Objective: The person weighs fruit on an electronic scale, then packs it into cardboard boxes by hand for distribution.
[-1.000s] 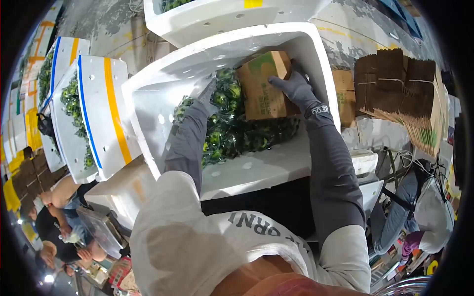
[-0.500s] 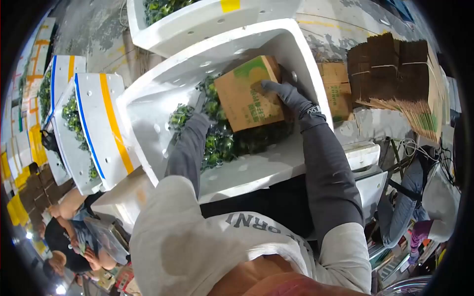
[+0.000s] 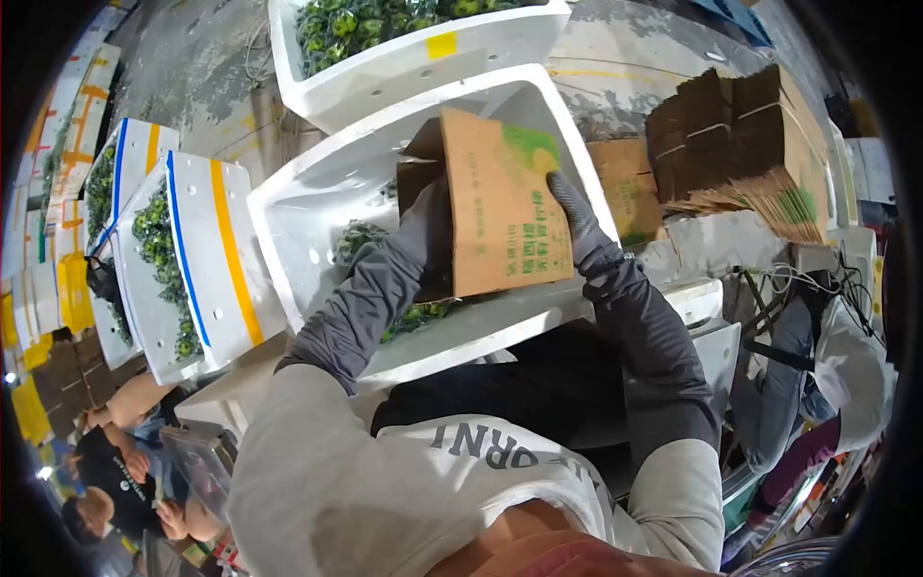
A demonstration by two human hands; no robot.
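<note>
A brown cardboard box with green print is held tilted above a large white foam box. My right hand, in a grey glove, grips its right edge with the thumb on the printed face. My left hand, gloved too, is at the cardboard box's dark left side; its fingertips are hidden there. A flap stands out at the upper left. Below, green produce in clear wrapping lies in the foam box, partly covered by my arms and the cardboard.
Another foam box full of green produce stands beyond. More foam boxes with blue and yellow tape are at left. Flattened cartons are stacked at right beside a cardboard box. Other people sit at lower left and right.
The cardboard box has been raised and turned toward me, showing a side panel and a flap. My left hand has moved from the produce to the cardboard box's left side.
</note>
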